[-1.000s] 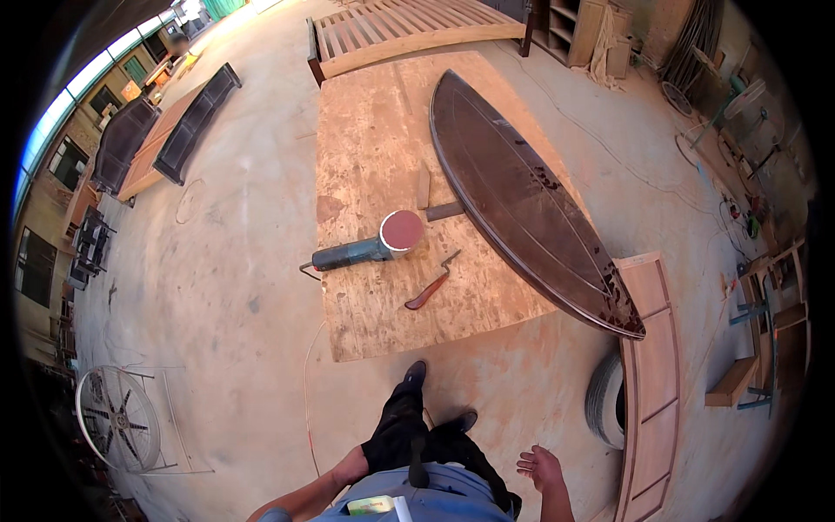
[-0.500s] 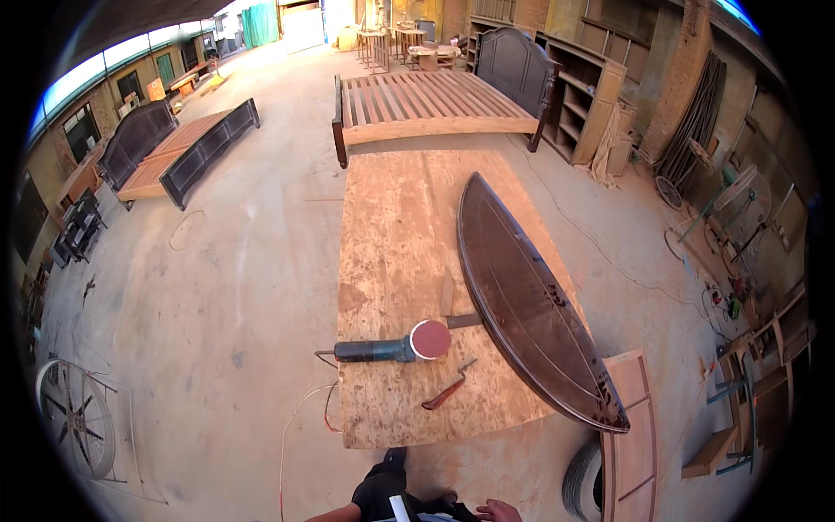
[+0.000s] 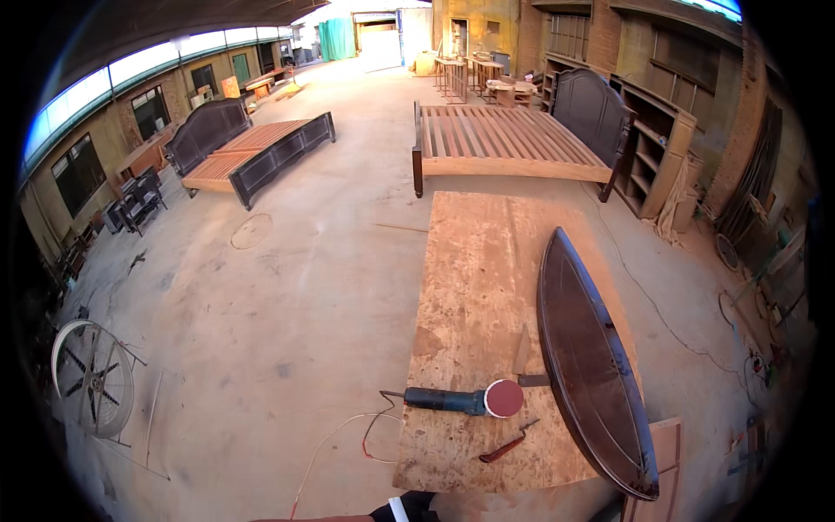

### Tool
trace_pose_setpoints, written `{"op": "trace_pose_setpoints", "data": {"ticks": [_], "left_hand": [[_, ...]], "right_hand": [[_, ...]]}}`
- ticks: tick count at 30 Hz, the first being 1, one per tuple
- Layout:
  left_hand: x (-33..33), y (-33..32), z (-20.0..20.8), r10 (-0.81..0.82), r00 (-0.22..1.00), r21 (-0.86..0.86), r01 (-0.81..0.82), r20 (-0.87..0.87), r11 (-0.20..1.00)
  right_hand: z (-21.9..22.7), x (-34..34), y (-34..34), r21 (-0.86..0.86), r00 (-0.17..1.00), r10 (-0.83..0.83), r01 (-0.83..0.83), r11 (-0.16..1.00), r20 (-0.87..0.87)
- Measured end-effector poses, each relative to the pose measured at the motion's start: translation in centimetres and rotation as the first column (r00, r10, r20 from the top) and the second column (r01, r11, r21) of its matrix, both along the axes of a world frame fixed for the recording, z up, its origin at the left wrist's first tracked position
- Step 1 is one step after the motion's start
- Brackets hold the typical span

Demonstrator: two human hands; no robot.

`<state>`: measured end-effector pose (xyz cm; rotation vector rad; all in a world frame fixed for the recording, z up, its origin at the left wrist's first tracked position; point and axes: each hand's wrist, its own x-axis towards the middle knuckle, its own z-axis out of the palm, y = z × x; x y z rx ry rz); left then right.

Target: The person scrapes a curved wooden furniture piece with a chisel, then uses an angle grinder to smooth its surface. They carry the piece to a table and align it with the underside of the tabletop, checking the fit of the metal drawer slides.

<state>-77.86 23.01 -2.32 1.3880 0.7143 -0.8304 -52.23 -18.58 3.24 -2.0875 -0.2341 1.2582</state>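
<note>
Neither of my hands shows now; only a thin strip of forearm and dark clothing (image 3: 417, 505) appears at the lower edge. In front of me stands a plywood-topped table (image 3: 470, 296). On its right side rests a dark brown, glossy, curved wooden panel (image 3: 587, 374) with pointed ends. A blue-green power sander (image 3: 444, 400) lies on the near left part, its round reddish sanding disc facing up. Closer to me is a small hand tool (image 3: 504, 450) with a reddish handle and bent metal end. A thin wood piece (image 3: 522, 350) and a dark flat block (image 3: 534, 380) lie beside the panel.
Beyond the table stands a slatted bed frame (image 3: 513, 139), with another bed frame (image 3: 243, 148) at the far left. A large fan (image 3: 94, 378) is on the floor at left. Cables (image 3: 339, 426) trail from the table's left edge. A wooden panel (image 3: 666, 461) leans near the right corner.
The view has swung left and up, so the table and everything on it sit farther right and lower. My right hand, seen earlier at the lower edge, has left the picture.
</note>
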Motion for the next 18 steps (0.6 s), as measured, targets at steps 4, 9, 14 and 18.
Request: {"op": "trace_pose_setpoints", "data": {"ticks": [4,9,14,18], "left_hand": [[3.4,4.2,5.9,-0.632,0.769,0.319,0.578,0.095,0.751],[17.2,10.9,13.8,-0.359,0.83,0.797,-0.159,0.428,0.583],[29.8,12.0,11.2,-0.632,0.687,0.932,-0.228,0.358,0.28],[34.0,11.8,9.0,-0.651,0.739,0.944,0.064,0.173,0.325]], "right_hand": [[-0.7,0.3,1.0,-0.011,0.949,0.264,-0.266,0.964,0.175],[3.1,2.0,5.5,-0.052,0.925,-0.344,0.34,0.939,-0.162],[3.6,1.5,3.1,-0.089,0.839,-0.517,0.509,0.856,-0.173],[3.4,-1.0,0.4,-0.091,0.745,-0.629,0.626,0.774,-0.222]]}}
